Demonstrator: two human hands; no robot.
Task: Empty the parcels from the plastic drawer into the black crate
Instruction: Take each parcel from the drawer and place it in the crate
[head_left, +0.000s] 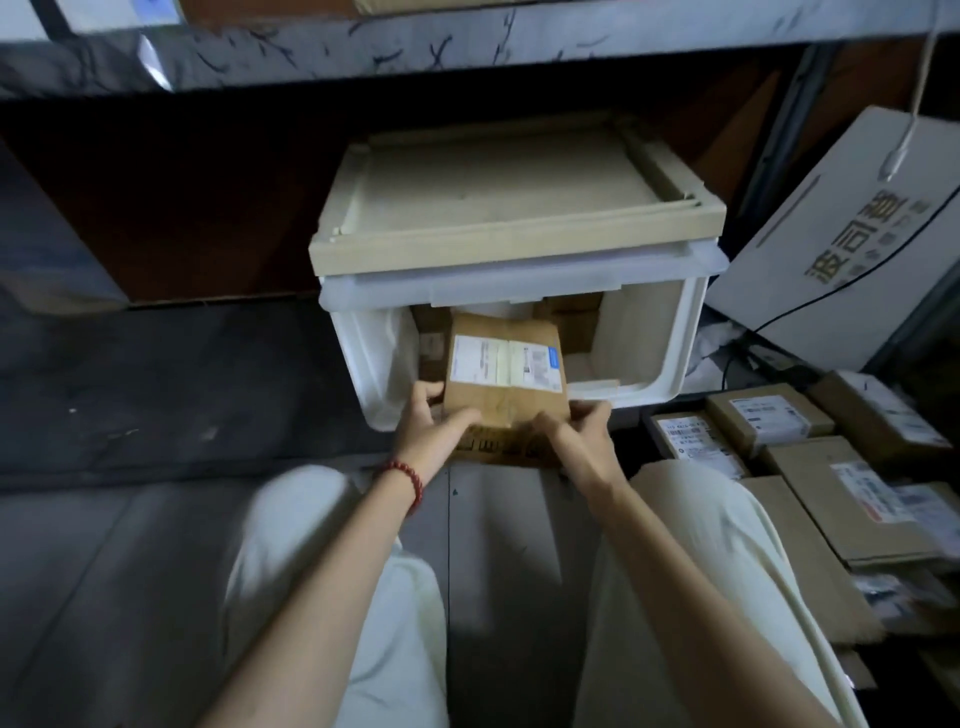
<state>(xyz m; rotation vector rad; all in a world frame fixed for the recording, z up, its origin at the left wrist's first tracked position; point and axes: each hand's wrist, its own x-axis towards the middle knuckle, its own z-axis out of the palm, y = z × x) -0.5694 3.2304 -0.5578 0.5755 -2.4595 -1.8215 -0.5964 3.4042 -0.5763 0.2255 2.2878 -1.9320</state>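
A white plastic drawer (660, 343) stands pulled open below a beige lid, on the floor in front of me. Brown parcels lie inside it, mostly in shadow. A brown cardboard parcel (506, 371) with a white shipping label sits at the drawer's front opening. My left hand (434, 428) grips its left near corner, and my right hand (582, 431) grips its right near edge. A second box edge with dark print (498, 447) shows just under the held parcel. At the right, several labelled parcels (810, 467) lie piled together; the black crate's walls are barely visible under them.
A large white carton with printed characters (852, 244) leans at the right behind the pile, with a black cable across it. A marbled shelf edge (363, 52) runs overhead. My knees in pale trousers (395, 597) fill the foreground. Dark floor lies to the left.
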